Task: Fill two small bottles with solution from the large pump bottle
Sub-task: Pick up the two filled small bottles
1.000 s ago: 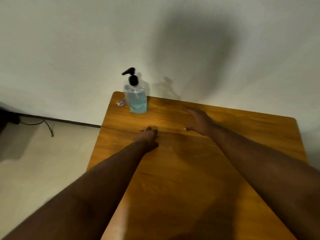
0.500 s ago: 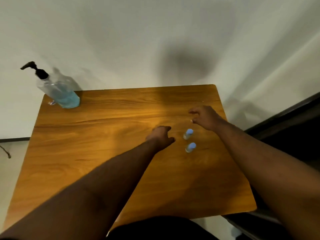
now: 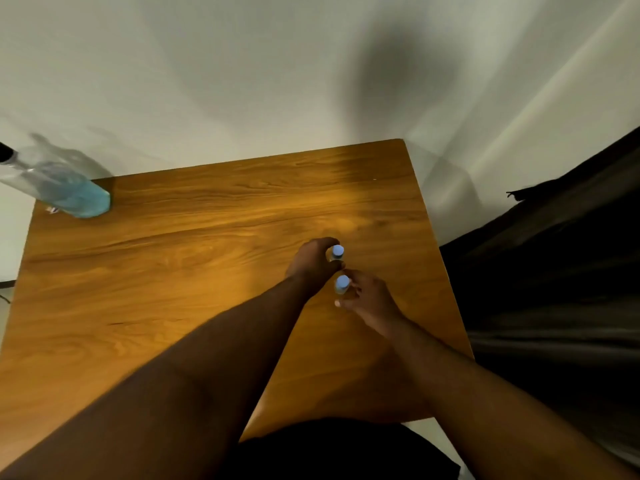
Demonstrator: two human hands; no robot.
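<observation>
Wood table (image 3: 207,271) | big pump btl (image 3: 65,188) far-left corner, blue soln inside, untouched | we grip far small btl (image 3: 337,252) w/ left hand (image 3: 313,263), near small btl (image 3: 342,284) w/ right hand (image 3: 369,299) | both capped, upright, well apart from pump | nothing filled yet: uncap, pump ×2 left.

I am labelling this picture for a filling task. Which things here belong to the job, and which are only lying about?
Belong to the job:
- pump bottle with blue solution
- far small bottle, held by left hand
- near small bottle, at right hand

Lying about:
- small scrap beside the pump bottle
- wooden table
</observation>
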